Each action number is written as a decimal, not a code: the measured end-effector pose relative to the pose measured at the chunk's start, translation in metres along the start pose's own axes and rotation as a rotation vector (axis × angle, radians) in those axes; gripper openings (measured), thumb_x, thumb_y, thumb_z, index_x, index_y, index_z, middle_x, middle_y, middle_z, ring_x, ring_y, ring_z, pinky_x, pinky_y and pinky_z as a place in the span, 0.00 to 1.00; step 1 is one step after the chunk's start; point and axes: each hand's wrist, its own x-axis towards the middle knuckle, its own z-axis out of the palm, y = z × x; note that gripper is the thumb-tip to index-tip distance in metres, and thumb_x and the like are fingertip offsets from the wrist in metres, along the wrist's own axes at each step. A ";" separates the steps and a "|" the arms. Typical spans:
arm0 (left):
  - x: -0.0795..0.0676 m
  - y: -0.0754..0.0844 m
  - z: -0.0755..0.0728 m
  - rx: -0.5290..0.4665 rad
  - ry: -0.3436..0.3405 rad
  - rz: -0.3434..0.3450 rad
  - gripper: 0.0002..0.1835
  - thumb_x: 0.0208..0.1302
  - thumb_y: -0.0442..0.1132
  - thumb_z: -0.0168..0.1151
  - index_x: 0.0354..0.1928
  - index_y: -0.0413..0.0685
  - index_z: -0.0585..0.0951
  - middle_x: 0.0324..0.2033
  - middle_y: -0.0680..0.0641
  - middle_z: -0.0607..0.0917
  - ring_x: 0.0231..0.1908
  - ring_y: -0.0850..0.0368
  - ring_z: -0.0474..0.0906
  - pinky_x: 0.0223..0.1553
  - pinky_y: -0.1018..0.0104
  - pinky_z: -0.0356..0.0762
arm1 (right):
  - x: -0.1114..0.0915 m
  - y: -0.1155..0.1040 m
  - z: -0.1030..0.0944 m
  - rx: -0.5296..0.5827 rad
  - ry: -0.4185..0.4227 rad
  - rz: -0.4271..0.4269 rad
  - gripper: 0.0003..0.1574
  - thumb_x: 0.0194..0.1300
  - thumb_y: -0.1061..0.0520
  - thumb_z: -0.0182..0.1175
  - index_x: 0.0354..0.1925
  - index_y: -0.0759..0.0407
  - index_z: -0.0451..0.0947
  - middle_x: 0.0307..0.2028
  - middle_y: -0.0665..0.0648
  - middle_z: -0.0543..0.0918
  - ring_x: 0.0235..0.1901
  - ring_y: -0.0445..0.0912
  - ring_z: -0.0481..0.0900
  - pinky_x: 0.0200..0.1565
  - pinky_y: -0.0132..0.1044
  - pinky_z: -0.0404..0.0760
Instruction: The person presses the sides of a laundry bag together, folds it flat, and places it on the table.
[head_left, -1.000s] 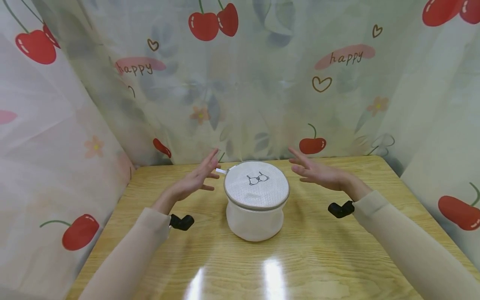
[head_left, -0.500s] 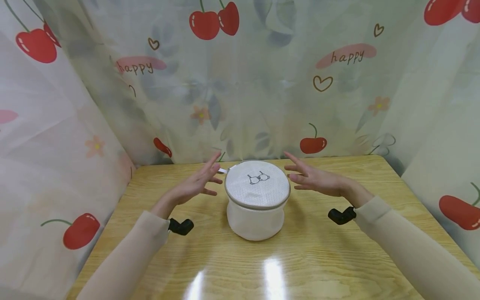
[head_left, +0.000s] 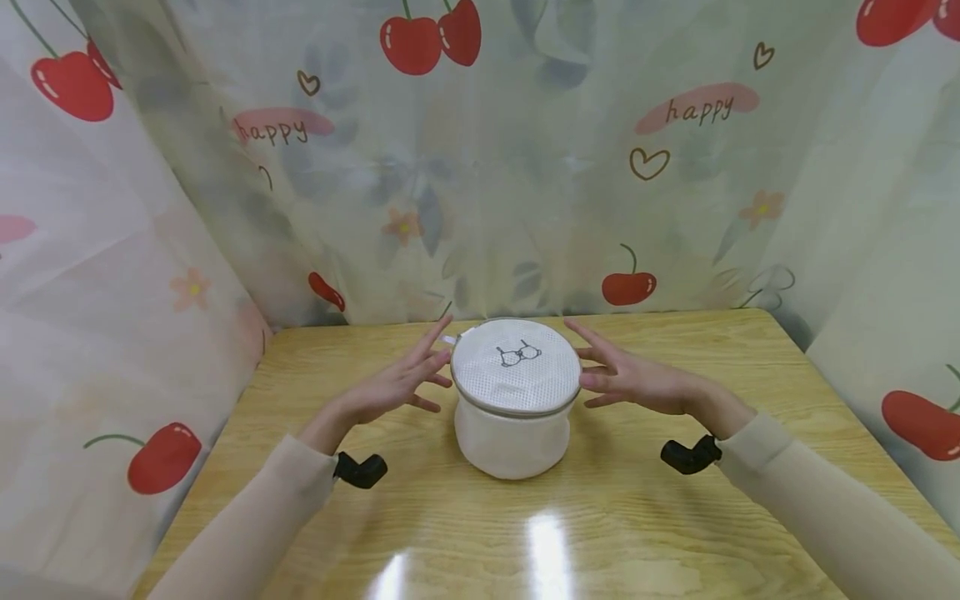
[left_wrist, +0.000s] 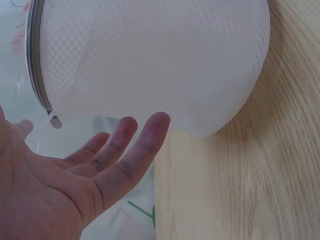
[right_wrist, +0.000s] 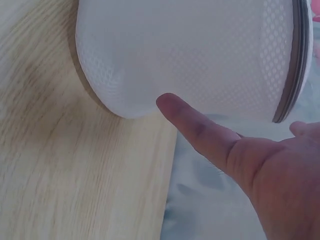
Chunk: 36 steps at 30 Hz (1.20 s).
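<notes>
At the middle of the tabletop (head_left: 622,500), we find the work between two hands, and we take it from the left. Our left hand (head_left: 386,386) is held wide, fingers spread and gripping nothing, just beside the white mesh bag (head_left: 516,404) and near the pale tag (head_left: 449,339) at its rim. The bag stands upright, its round lid (head_left: 502,383) facing up. On its other side our right hand (head_left: 643,379) is likewise wide and holds nothing. To take the bag well, we would bring both palms in evenly at one height, leave the tag outside our grip, and press the walls gently, since mesh this soft probably dents; lifting level would guard against a tip. As for what we cannot see: in the left wrist view, the picture's edge crops the bag, and whether the fingertips touch its wall we cannot tell. What the bag contains, if anything, does not show through the mesh, and its underside is hidden. In the right wrist view, one finger overlaps the wall, contact again unclear, while most of that hand's other fingers are out of sight.
</notes>
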 end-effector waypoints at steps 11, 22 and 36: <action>0.001 -0.001 0.011 -0.009 -0.015 -0.012 0.34 0.83 0.60 0.42 0.79 0.92 0.38 0.75 0.39 0.56 0.68 0.35 0.69 0.57 0.38 0.80 | 0.002 0.003 0.012 0.077 -0.004 -0.022 0.59 0.78 0.51 0.59 0.84 0.32 0.27 0.80 0.67 0.42 0.73 0.68 0.63 0.63 0.59 0.77; 0.007 -0.003 0.023 -0.076 -0.027 0.013 0.35 0.83 0.60 0.44 0.81 0.86 0.40 0.81 0.48 0.43 0.73 0.33 0.61 0.55 0.41 0.82 | 0.008 0.004 0.019 0.156 -0.002 -0.043 0.59 0.78 0.50 0.60 0.83 0.28 0.29 0.82 0.63 0.37 0.76 0.69 0.56 0.63 0.63 0.75; 0.029 -0.005 0.048 -0.119 0.009 0.038 0.35 0.82 0.57 0.48 0.83 0.80 0.45 0.83 0.55 0.38 0.73 0.37 0.63 0.55 0.41 0.81 | 0.024 0.018 0.035 0.245 0.054 -0.047 0.63 0.72 0.44 0.67 0.84 0.32 0.32 0.83 0.58 0.38 0.71 0.61 0.65 0.61 0.60 0.77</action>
